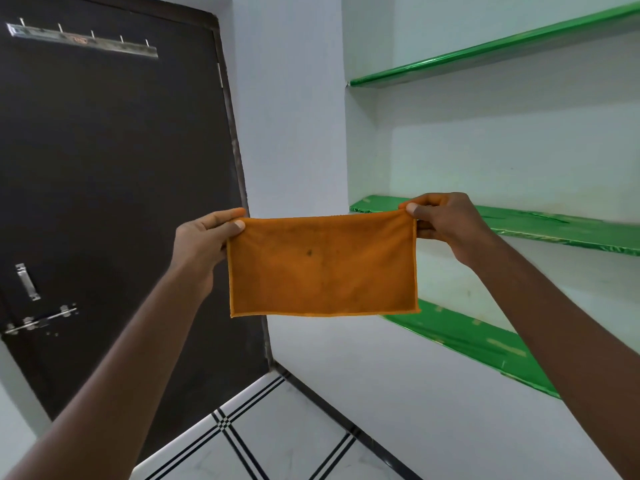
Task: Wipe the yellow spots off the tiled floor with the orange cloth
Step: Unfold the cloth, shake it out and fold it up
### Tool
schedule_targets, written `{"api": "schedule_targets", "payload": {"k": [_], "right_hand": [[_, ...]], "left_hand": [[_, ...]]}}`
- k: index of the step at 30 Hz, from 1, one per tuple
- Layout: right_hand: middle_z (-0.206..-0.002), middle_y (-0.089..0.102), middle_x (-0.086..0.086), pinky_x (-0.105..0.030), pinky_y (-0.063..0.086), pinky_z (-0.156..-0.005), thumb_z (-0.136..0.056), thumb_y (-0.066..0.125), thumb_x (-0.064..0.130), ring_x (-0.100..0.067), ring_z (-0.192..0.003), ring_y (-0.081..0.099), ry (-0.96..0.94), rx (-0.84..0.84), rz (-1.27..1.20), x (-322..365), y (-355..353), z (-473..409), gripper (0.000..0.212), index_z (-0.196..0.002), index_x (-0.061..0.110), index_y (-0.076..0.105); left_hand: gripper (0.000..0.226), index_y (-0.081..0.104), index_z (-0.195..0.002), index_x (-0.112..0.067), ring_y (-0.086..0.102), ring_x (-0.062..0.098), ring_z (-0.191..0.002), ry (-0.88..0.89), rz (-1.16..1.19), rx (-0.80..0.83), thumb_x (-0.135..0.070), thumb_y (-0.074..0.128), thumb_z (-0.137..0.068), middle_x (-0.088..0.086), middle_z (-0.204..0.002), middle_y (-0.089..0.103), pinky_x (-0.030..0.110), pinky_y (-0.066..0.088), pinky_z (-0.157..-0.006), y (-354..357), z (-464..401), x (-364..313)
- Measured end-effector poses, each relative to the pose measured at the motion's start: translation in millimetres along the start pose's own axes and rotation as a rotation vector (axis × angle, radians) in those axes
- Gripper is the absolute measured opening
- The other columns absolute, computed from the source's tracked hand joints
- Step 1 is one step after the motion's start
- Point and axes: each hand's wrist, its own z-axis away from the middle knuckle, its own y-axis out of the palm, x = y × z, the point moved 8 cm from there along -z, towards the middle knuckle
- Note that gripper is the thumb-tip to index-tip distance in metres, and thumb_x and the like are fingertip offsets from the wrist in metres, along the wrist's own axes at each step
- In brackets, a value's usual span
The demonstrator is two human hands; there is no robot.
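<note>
An orange cloth (322,266) hangs flat and stretched in the air in front of me, with a small dark mark near its middle. My left hand (204,242) pinches its upper left corner. My right hand (441,221) pinches its upper right corner. Both arms reach forward at chest height. Below the cloth, a strip of white tiled floor (287,441) with black line patterns shows. No yellow spots are visible on that part of the floor.
A dark brown door (104,174) with a metal latch and a hook rail stands at the left. Green shelves (540,228) are set into the white wall at the right. A black skirting strip runs along the wall's base.
</note>
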Motion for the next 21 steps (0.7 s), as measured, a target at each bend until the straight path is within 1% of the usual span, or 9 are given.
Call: {"api": "schedule_targets", "payload": {"k": [4, 6, 9, 13, 17, 19, 21], "right_hand": [[-0.102, 0.076, -0.017, -0.027, 0.064, -0.072, -0.090, 0.075, 0.007, -0.023, -0.088, 0.077, -0.148, 0.107, 0.118, 20.2, 4.8, 8.3, 0.022, -0.112, 0.003, 0.073], [-0.100, 0.076, -0.016, -0.031, 0.065, -0.074, -0.089, 0.075, 0.007, -0.024, -0.087, 0.078, -0.209, 0.124, 0.180, 28.4, 6.8, 11.8, 0.023, -0.112, 0.006, 0.074], [-0.097, 0.077, -0.017, -0.040, 0.066, -0.077, -0.088, 0.077, 0.008, -0.026, -0.082, 0.078, -0.274, 0.048, 0.285, 38.4, 3.9, 12.7, 0.019, -0.107, 0.006, 0.076], [-0.088, 0.077, -0.018, -0.041, 0.065, -0.079, -0.088, 0.079, 0.012, -0.025, -0.072, 0.077, -0.335, -0.022, 0.446, 45.8, 2.6, 12.9, 0.016, -0.101, 0.004, 0.077], [-0.078, 0.076, -0.010, -0.041, 0.065, -0.080, -0.091, 0.076, 0.017, -0.018, -0.066, 0.076, -0.415, -0.035, 0.610, 51.8, 5.0, 17.4, 0.012, -0.098, 0.007, 0.076], [-0.075, 0.075, -0.008, -0.042, 0.063, -0.082, -0.093, 0.074, 0.020, -0.018, -0.068, 0.075, -0.462, -0.047, 0.694, 56.0, 4.2, 20.0, 0.012, -0.097, 0.009, 0.076], [-0.078, 0.075, -0.006, -0.043, 0.062, -0.083, -0.094, 0.072, 0.023, -0.020, -0.074, 0.074, -0.489, -0.044, 0.741, 60.3, 0.4, 22.7, 0.011, -0.096, 0.012, 0.075]], "left_hand": [[0.029, 0.072, -0.115, -0.015, 0.068, 0.019, -0.100, 0.108, -0.184, -0.040, -0.022, 0.073, -0.087, 0.000, -0.106, 0.070, 0.041, 0.057, -0.091, -11.0, -5.8, -11.3], [0.032, 0.072, -0.116, -0.015, 0.068, 0.019, -0.098, 0.161, -0.280, -0.060, -0.023, 0.075, -0.085, 0.000, -0.105, 0.070, 0.043, 0.058, -0.091, -14.4, -8.7, -18.9], [0.031, 0.074, -0.114, -0.013, 0.070, 0.019, -0.095, 0.264, -0.418, -0.081, -0.024, 0.075, -0.085, 0.003, -0.103, 0.072, 0.043, 0.059, -0.089, -16.7, -11.0, -31.6], [0.027, 0.075, -0.109, -0.010, 0.071, 0.020, -0.092, 0.358, -0.524, -0.076, -0.025, 0.074, -0.086, 0.006, -0.100, 0.073, 0.044, 0.060, -0.088, -15.1, -12.7, -43.9], [0.022, 0.076, -0.104, -0.010, 0.071, 0.019, -0.089, 0.396, -0.588, -0.051, -0.024, 0.073, -0.087, 0.005, -0.095, 0.074, 0.044, 0.060, -0.087, -14.1, -12.2, -52.3], [0.018, 0.076, -0.101, -0.012, 0.071, 0.017, -0.087, 0.413, -0.612, -0.025, -0.024, 0.074, -0.087, 0.003, -0.092, 0.073, 0.040, 0.060, -0.085, -13.9, -9.7, -56.3], [0.016, 0.075, -0.100, -0.015, 0.068, 0.012, -0.086, 0.410, -0.621, 0.007, -0.025, 0.073, -0.088, -0.002, -0.091, 0.071, 0.031, 0.058, -0.078, -15.7, -8.0, -59.4]]}}
